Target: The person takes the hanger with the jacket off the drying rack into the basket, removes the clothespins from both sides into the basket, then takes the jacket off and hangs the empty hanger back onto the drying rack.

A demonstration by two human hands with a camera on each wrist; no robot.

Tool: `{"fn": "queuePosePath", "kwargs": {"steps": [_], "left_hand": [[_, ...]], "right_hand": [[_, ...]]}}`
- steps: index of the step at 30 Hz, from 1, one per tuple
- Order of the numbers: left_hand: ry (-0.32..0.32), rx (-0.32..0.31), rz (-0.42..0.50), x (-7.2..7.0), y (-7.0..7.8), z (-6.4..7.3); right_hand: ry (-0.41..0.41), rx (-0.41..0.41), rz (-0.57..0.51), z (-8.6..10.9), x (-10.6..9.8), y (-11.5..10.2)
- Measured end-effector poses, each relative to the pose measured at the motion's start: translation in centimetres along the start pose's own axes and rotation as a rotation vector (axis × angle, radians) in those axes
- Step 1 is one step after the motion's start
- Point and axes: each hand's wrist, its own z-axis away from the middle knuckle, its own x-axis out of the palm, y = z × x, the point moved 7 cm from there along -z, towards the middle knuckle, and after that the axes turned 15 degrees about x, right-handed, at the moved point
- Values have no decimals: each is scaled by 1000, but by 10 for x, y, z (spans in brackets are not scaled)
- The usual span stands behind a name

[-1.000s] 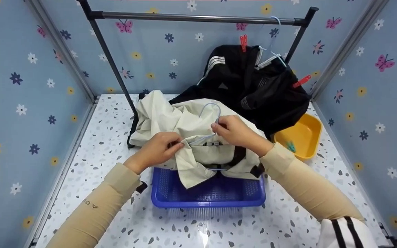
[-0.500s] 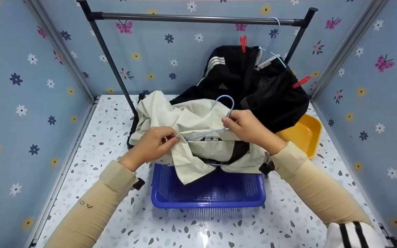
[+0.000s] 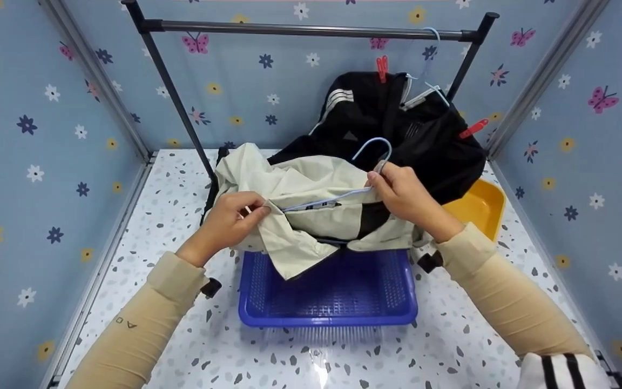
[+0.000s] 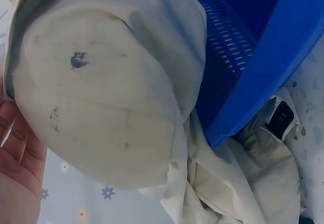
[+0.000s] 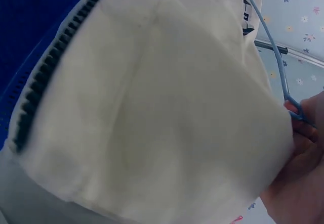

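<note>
A cream jacket (image 3: 322, 224) with a zip and a dark patch is spread between both hands, above the front basket. Inside its neck runs a light-blue clothes hanger (image 3: 319, 202), whose hook stands up behind the collar. My left hand (image 3: 232, 219) pinches the jacket's edge on the left, near one end of the hanger. At the base of the hook, my right hand (image 3: 405, 194) grips the hanger between thumb and fingers; the right wrist view shows its wire at the fingers (image 5: 304, 128). Dark smudges mark the cloth (image 4: 101, 82) in the left wrist view.
A blue basket (image 3: 327, 321) stands below the jacket. Behind, a dark rail (image 3: 289, 28) carries a black jacket (image 3: 365, 119) on a hanger, with red clothes pegs (image 3: 382, 69) on it. A yellow tub (image 3: 486, 205) sits at the right, partly behind my right hand.
My right hand has moved right and slightly up with the hanger, so the hook now stands against the black jacket. My left hand has shifted left and up, drawing the cream jacket's front edge upward.
</note>
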Motion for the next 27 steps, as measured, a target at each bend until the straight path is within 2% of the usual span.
{"fn": "queuePosePath", "kwargs": {"steps": [3,7,17,20,27], "left_hand": [[23,-24,30,-2,-3,2],[45,-45,62,-4,-6,5],[48,-114,149,-3,-15,12],[36,-144,224,-1,-18,15],[-16,-250,468,7,-24,22]], "right_hand": [[53,-29,-32,0,-4,1],[85,-28,-52,1,-7,3],[147,-12,-79,1,-8,8],[164,-26,-105,3,-8,10],[184,-44,-141,5,-5,14]]}}
